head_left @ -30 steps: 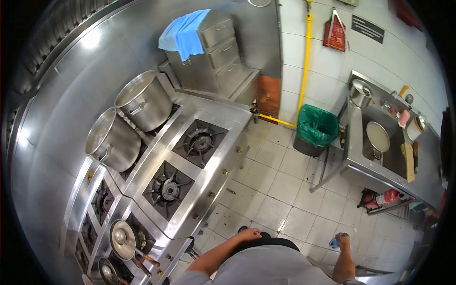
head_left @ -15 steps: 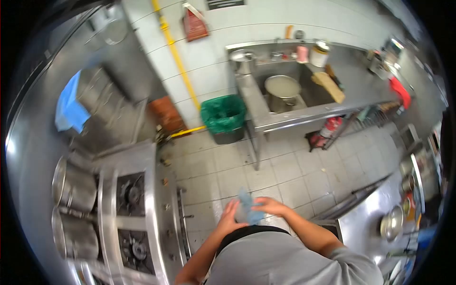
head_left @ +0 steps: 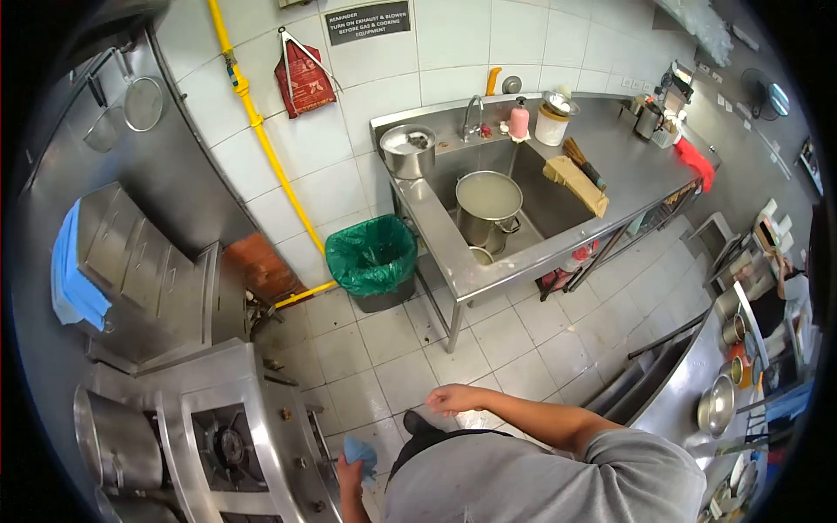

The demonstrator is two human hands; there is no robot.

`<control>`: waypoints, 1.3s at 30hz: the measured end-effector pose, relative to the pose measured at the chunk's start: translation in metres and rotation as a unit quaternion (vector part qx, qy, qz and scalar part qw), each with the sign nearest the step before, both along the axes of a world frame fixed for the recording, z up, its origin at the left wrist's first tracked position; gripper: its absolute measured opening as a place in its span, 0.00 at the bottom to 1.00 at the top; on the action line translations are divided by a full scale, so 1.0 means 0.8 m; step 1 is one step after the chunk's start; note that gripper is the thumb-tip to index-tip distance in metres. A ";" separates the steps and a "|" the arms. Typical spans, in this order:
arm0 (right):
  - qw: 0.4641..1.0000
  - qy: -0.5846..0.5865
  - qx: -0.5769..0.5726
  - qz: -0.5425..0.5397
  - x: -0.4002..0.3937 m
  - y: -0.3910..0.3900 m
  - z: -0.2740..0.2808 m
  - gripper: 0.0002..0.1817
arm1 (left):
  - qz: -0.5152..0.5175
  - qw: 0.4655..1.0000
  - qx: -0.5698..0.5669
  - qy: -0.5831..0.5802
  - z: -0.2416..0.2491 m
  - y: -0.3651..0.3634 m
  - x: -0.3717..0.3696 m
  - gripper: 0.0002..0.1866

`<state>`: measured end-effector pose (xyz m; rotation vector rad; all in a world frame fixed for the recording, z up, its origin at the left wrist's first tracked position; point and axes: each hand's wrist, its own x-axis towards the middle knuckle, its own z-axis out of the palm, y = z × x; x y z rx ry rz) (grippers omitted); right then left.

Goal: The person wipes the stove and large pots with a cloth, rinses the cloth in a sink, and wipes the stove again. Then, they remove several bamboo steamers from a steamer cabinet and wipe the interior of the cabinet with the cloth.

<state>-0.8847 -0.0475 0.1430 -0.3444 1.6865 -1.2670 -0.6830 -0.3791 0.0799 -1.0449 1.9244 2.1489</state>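
My left hand [head_left: 350,473] is low at the left of my body, by the stove front, with its fingers closed on a light blue cloth [head_left: 361,451]. The cloth is crumpled and sticks out above and beside the fingers. In front of my waist, over the floor tiles, my right hand [head_left: 454,399] hangs with loosely bent fingers and nothing visible in it. A dark shoe [head_left: 422,424] shows just below that hand.
A gas stove [head_left: 228,449] with a large pot [head_left: 118,440] stands at left. Ahead are a green-lined bin [head_left: 373,254] and a steel sink [head_left: 558,205] holding a pot [head_left: 489,206]. A steel counter [head_left: 658,397] with bowls runs along the right, where another person [head_left: 776,301] is visible.
My hands, together on the blue cloth before, are now apart. The right hand has let go; the left has carried the cloth left and down. The view has turned toward the right and sharpened.
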 end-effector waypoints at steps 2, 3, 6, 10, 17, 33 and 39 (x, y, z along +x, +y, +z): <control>0.998 -0.041 0.039 -0.026 -0.035 0.016 0.011 0.21 | -0.079 0.983 -0.118 -0.120 -0.075 -0.044 -0.014 0.29; 0.998 -0.039 0.041 -0.033 -0.051 0.025 0.019 0.21 | -0.095 0.954 -0.234 -0.164 -0.093 -0.049 -0.023 0.27; 0.981 0.011 -0.024 -0.194 -0.101 0.051 0.035 0.14 | -0.345 0.882 -0.233 -0.220 -0.121 -0.092 -0.062 0.25; 0.950 0.015 -0.060 -0.305 -0.145 0.081 0.095 0.16 | -0.314 0.903 -0.240 -0.171 -0.151 -0.123 -0.117 0.22; 0.868 0.072 -0.151 -0.468 -0.288 0.107 0.126 0.14 | -0.144 0.988 -0.051 -0.009 -0.024 -0.089 -0.296 0.19; 0.975 -0.084 -0.168 -0.121 -0.566 -0.248 0.089 0.10 | 0.423 0.835 0.114 0.333 0.189 -0.346 -0.560 0.22; 0.985 -0.156 -0.042 -0.066 -0.557 -0.335 0.033 0.11 | 0.495 0.754 0.151 0.405 0.172 -0.525 -0.636 0.19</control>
